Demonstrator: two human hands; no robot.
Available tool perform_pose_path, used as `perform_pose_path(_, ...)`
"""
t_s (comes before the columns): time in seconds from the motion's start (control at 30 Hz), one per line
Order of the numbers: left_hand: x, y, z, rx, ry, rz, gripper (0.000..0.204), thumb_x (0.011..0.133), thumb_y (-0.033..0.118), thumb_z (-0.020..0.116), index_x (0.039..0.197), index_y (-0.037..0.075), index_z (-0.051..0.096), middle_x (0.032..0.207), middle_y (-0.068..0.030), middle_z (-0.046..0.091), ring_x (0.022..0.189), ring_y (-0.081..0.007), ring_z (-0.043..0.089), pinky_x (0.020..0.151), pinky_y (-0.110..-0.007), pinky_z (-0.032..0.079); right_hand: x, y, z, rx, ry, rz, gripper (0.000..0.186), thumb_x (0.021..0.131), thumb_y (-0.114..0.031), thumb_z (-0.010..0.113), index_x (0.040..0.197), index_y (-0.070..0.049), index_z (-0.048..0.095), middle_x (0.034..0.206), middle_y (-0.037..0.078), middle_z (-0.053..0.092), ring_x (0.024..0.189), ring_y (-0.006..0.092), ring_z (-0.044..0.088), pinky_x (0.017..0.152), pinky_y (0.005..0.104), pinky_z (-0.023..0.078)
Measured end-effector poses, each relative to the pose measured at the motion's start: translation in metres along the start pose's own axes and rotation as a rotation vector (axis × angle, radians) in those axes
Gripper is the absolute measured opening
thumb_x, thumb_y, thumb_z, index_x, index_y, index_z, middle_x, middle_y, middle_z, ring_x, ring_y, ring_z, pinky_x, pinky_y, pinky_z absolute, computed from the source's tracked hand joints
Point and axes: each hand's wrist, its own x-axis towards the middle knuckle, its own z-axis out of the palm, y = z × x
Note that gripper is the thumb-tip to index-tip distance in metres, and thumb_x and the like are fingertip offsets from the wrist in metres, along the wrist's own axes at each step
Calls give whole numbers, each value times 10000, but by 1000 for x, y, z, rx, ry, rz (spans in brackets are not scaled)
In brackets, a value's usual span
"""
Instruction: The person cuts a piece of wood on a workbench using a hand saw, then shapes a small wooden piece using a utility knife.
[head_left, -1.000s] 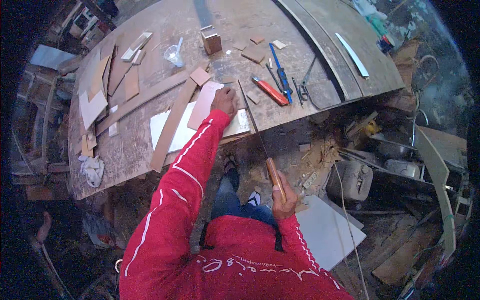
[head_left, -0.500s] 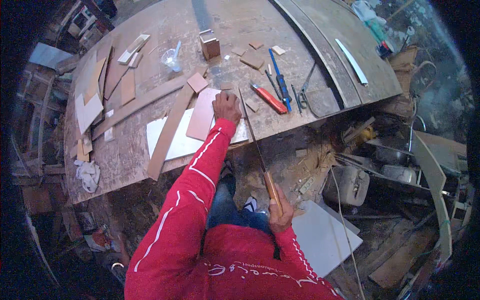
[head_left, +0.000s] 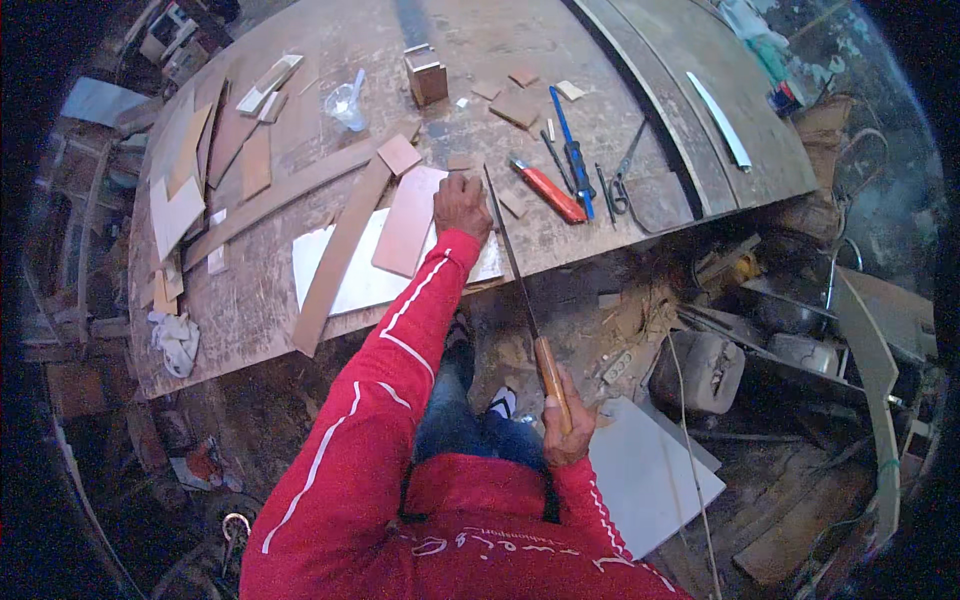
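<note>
My left hand (head_left: 463, 208) bears down on the table with bent fingers, over the right edge of a flat pink board (head_left: 408, 225). What lies under the fingers is hidden. Its knuckles are close beside the thin dark blade of a handsaw (head_left: 514, 262). The blade slants from the tabletop across the near edge toward me. Lower down, off the table, my right hand (head_left: 567, 430) is wrapped round the saw's wooden handle. Beneath the pink board is a white sheet (head_left: 320, 262), crossed by a long brown strip (head_left: 343, 262). A small pink block (head_left: 399, 154) rests on the strip.
Right of the blade lie a red utility knife (head_left: 550, 190), a blue tool (head_left: 574, 155) and scissors (head_left: 622, 185). Farther back stand a small wooden box (head_left: 427, 80) and a plastic cup (head_left: 345, 105). Wood offcuts (head_left: 180, 220) cover the left side; a grey jerrycan (head_left: 697, 370) stands below right.
The view has shifted slightly, so the table things appear a little farther right. The saw tip reaches slightly farther forward. Both hands keep their holds.
</note>
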Motion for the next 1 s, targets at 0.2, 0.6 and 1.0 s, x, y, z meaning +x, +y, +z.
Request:
perform_pose_path(0.2,5,-1,3,-56,43,42,92,775,100,586,859,68,567,927,-129,529,939,-341,531,739,-454,426,-26,10,-8,-43,49,-132,439,931,-197,541,1335,-23,545,680,47,571,569,106,510,544,261,430)
perform_pose_path(0.6,3,-3,7,-21,20,5,87,771,98,603,846,74,567,919,-130,527,915,-339,536,728,-468,429,10,-11,6,-41,30,-101,433,958,-268,496,1300,-11,565,673,51,587,559,105,526,531,266,428)
perform_pose_path(1.0,3,-6,6,-74,18,34,95,739,60,559,834,55,551,954,-145,537,907,-353,536,732,-472,428,3,-14,-2,25,-35,-75,429,944,-214,512,1333,-37,540,689,36,541,587,103,491,550,271,419)
